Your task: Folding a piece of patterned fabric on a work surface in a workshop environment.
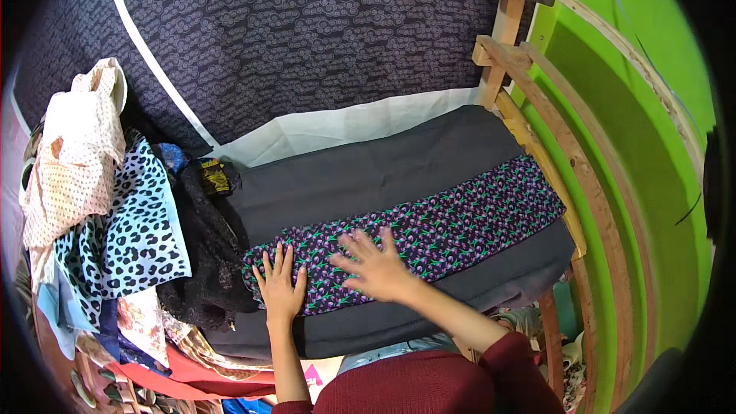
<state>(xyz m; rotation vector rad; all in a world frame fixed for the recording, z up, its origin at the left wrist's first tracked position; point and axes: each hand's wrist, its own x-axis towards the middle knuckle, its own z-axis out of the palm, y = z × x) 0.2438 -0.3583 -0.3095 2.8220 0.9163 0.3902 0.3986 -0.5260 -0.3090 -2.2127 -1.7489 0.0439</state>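
While both palms press flat, fingers spread and grasping nothing, the left hand [280, 287] and right hand [377, 267] seem to be smoothing a folded purple floral cloth [429, 230] across the dark padded board [368, 169]; next likely calls for sweeping outward toward its far end.

I see a dark cloth strip [429, 234] printed with purple flowers and green stems, on a plain charcoal surface [383, 169]. Backdrop fabric [307, 31] is navy with a pale swirl print and white border. Wall [652, 146] is bright green. In the left pile: blue leopard-print cloth [130, 238], cream dotted cloth [73, 161], black lace [203, 261]. My sleeves [429, 387] are maroon.
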